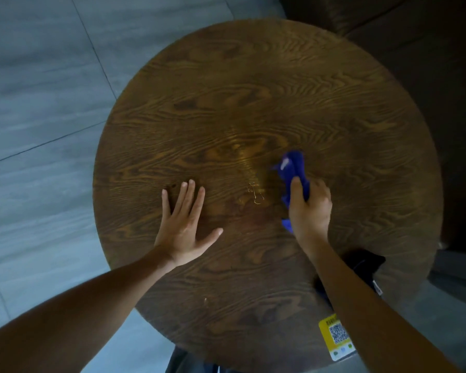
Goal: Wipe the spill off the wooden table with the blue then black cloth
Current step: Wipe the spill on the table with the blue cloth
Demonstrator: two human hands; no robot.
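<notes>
A round wooden table [253, 90] fills the view. A small glinting wet spill [256, 193] lies near its middle. My right hand [310, 211] grips a bunched blue cloth [293, 165] just right of the spill, and the cloth sticks out past my fingers onto the wood. My left hand [184, 224] lies flat on the table left of the spill, fingers spread, holding nothing. A black cloth [366, 262] rests near the table's right front edge, partly hidden under my right forearm.
A yellow and white QR sticker [338, 336] sits at the table's front edge. Grey floor tiles [38, 103] lie to the left. A dark piece of furniture [428, 63] stands close behind and right of the table.
</notes>
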